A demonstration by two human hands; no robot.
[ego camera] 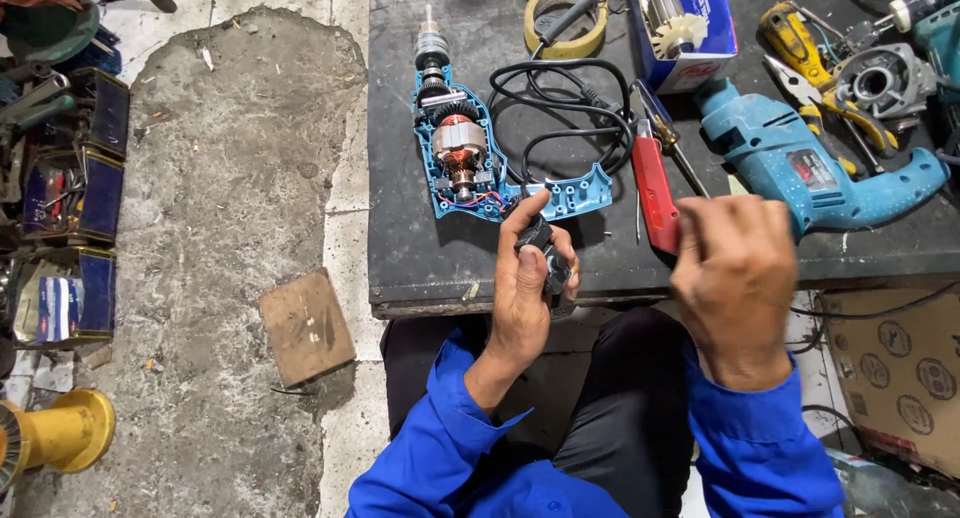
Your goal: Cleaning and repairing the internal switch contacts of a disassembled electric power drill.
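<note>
Left hand (527, 288) grips a black switch (548, 253) just below the open drill (480, 158). Right hand (735, 278), right of it, fingers curled; grip unclear, near red screwdriver (655, 193).

The single head-worn camera is looking steeply down from close above, facing forward over the person's lap onto the dark desk (420, 248) and the floor (230, 178) leftward.

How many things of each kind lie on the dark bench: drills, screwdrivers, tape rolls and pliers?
Drills: 2, the opened drill and the whole blue drill
Screwdrivers: 1, red-handled screwdriver
Tape rolls: 1, yellow tape roll
Pliers: 1, yellow-handled pliers
Total: 5
</note>
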